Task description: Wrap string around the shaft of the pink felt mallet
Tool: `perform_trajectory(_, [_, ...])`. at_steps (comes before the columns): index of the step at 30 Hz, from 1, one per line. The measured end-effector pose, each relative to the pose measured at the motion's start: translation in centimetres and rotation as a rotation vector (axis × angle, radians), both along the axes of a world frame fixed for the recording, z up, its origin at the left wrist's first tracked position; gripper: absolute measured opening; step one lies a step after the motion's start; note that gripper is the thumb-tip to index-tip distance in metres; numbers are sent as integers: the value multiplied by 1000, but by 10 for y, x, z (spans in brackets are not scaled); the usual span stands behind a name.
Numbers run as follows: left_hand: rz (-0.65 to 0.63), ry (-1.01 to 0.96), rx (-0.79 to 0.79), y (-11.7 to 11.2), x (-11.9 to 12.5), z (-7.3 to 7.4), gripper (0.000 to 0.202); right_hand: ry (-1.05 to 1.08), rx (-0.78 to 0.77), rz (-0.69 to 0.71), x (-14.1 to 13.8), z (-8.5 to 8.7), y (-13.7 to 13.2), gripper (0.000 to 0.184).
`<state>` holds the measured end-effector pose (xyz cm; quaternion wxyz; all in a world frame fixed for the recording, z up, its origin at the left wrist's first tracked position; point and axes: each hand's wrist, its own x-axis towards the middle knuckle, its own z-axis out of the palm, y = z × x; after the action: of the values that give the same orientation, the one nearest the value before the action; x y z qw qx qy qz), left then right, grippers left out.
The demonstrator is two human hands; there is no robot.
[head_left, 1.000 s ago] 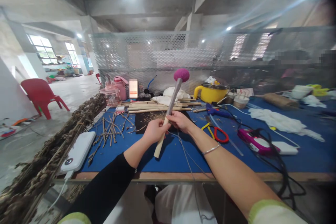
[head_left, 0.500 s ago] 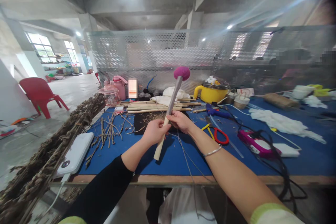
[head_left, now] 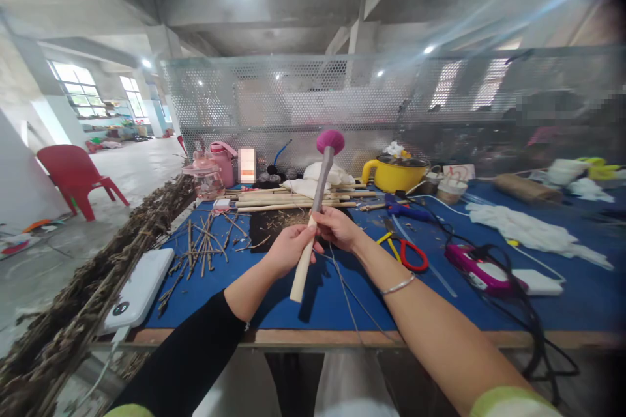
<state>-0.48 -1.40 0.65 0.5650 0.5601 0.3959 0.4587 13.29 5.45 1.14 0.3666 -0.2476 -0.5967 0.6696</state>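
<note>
A pale wooden stick slants up away from me over the table. Its upper length is wrapped in grey yarn, and a magenta ball tops it. My left hand is closed around the bare wood just below the wrapping. At the wrapping's lower edge, my right hand pinches the stick and yarn, its fingertips partly hidden. A loose grey strand hangs from beneath my right hand and falls over the table's front edge.
Thin twigs and a white power bank lie left. Wooden sticks lie behind my hands. To the right are red-and-yellow pliers, a blue glue gun, a yellow pot and a magenta device with black cables.
The stick's magenta top has moved slightly left and down, and its lower end a little right. Both hands keep hold of it. The strand's hanging end has shifted.
</note>
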Motion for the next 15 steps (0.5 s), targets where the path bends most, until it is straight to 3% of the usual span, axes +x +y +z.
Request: perform_trajectory(15, [-1,12,0,1,0,0,37,-6,14,-37,1,0,0,33])
